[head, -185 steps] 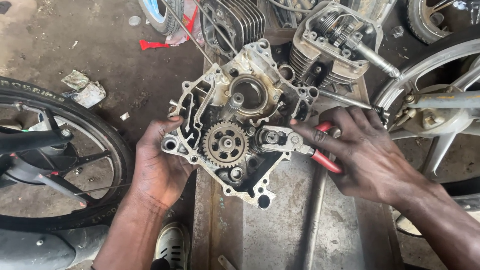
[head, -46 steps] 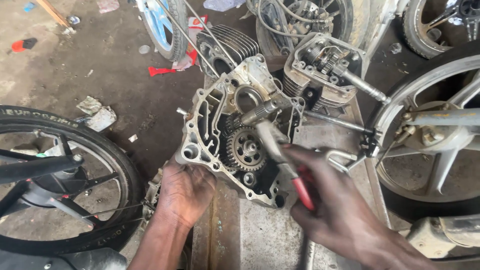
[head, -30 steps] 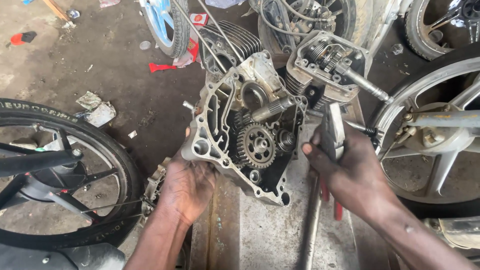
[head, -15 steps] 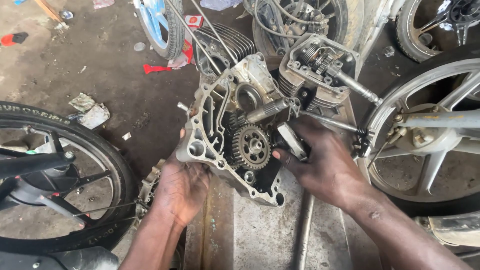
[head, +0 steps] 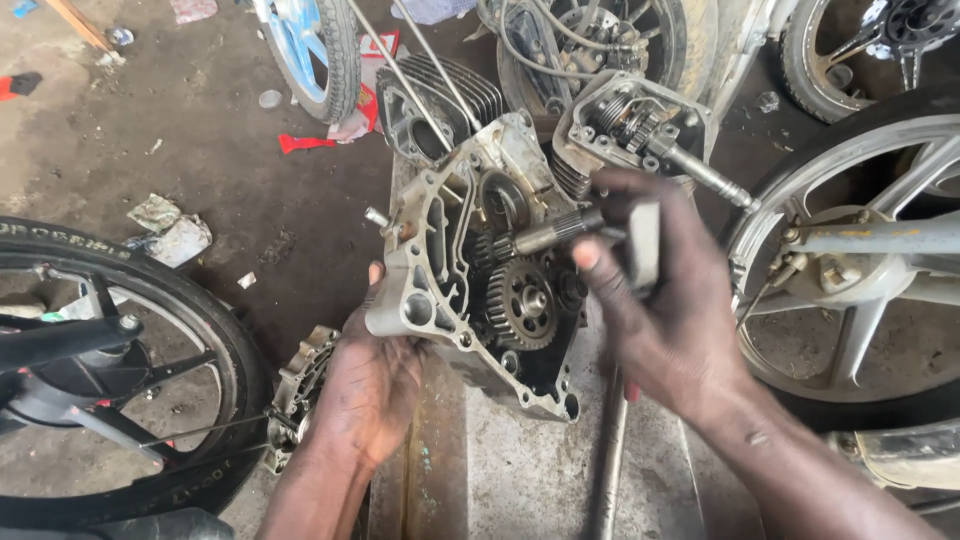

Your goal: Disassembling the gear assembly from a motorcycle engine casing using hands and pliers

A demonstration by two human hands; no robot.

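A grey cast-metal engine crankcase with exposed steel gears is standing tilted on a worn, greasy metal bench. The left hand is gripping its lower left edge. The right hand is closing around a flat grey metal tool, possibly a spanner, beside a splined steel shaft. Motorcycle wheels are crowding the dirty concrete floor.

Grey, greasy engine crankcase half stands tilted, gears and splined shaft exposed.
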